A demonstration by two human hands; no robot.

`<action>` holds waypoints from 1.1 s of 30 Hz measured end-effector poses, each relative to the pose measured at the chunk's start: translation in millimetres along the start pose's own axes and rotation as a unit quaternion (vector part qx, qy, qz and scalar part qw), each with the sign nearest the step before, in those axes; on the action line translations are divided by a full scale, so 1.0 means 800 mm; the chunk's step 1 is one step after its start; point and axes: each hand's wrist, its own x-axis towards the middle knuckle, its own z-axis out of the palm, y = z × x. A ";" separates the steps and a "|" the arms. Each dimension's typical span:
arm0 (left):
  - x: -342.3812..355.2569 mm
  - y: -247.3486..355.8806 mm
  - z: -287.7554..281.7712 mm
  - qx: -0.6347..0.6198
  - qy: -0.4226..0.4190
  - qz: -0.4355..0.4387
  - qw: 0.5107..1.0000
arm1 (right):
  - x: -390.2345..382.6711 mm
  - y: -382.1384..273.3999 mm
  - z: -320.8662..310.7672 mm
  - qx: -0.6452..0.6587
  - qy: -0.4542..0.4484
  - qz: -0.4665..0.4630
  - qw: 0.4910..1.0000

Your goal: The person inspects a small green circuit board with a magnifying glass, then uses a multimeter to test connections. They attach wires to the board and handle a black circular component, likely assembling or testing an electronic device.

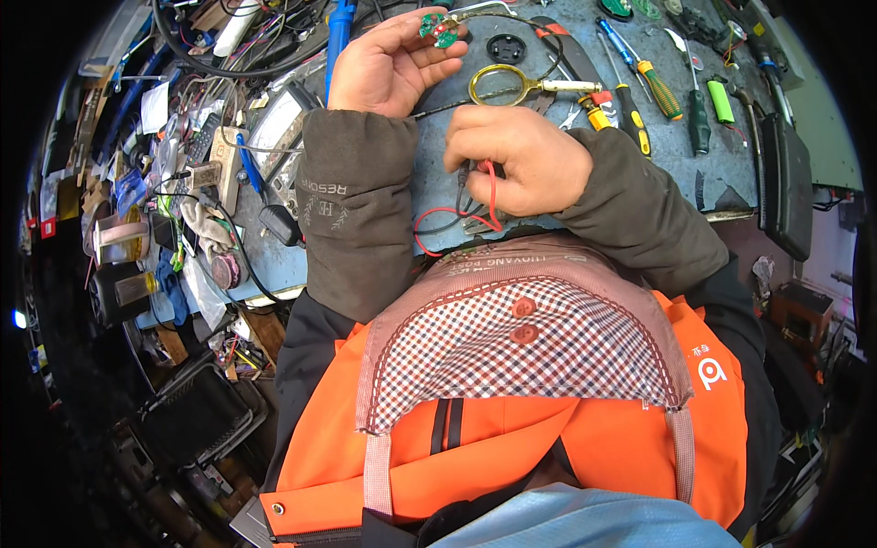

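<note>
My left hand [388, 73] is raised at the top of the bench, holding a small green circuit board [444, 33] with a cable attached, between thumb and fingers. Lower and to the right, my right hand [521, 160] is curled closed on red and black test leads [494, 196], whose wires loop near the bench's front edge. A brass-rimmed magnifying glass [557, 86] lies between my hands, beside a round black part [505, 47].
Screwdrivers [660, 89], pliers [630, 123] and a green cylinder [720, 100] lie right on the blue bench [694, 187]. Dense clutter of cables, tools and a meter [274, 119] covers the left side. A black case [784, 183] stands at the right edge.
</note>
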 end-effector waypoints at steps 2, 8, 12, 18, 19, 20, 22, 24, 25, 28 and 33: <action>-0.002 0.000 0.000 -0.002 -0.004 0.000 1.000 | 0.001 -0.003 0.002 -0.049 -0.015 0.006 0.999; -0.002 -0.001 -0.003 -0.016 -0.002 0.000 1.000 | 0.009 -0.024 -0.001 -0.164 -0.017 0.047 0.985; -0.006 -0.001 0.015 -0.012 0.027 -0.002 1.000 | 0.019 -0.029 -0.030 -0.036 0.117 0.050 0.991; -0.007 -0.028 0.037 -0.025 0.005 0.047 0.999 | 0.028 -0.027 -0.034 0.229 0.389 0.094 0.888; -0.007 -0.031 0.041 -0.039 0.004 0.046 0.998 | 0.022 -0.035 -0.036 0.285 0.386 0.171 0.861; -0.008 -0.034 0.047 -0.052 0.003 0.045 0.998 | 0.018 -0.026 -0.036 0.292 0.392 0.153 0.859; -0.011 -0.036 0.054 -0.054 0.012 0.046 0.997 | 0.010 -0.004 -0.031 0.306 0.405 0.122 0.853; -0.015 -0.041 0.055 -0.051 0.014 0.042 0.998 | 0.010 0.000 -0.030 0.273 0.400 0.087 0.870; -0.016 -0.042 0.054 -0.051 0.015 0.041 0.998 | 0.013 0.000 -0.031 0.255 0.396 0.070 0.879; -0.018 -0.044 0.056 -0.077 0.021 0.043 0.996 | 0.015 0.000 -0.034 0.129 0.387 0.059 0.911; -0.020 -0.045 0.057 -0.085 0.039 0.054 0.994 | 0.010 -0.013 -0.031 0.016 0.369 0.084 0.925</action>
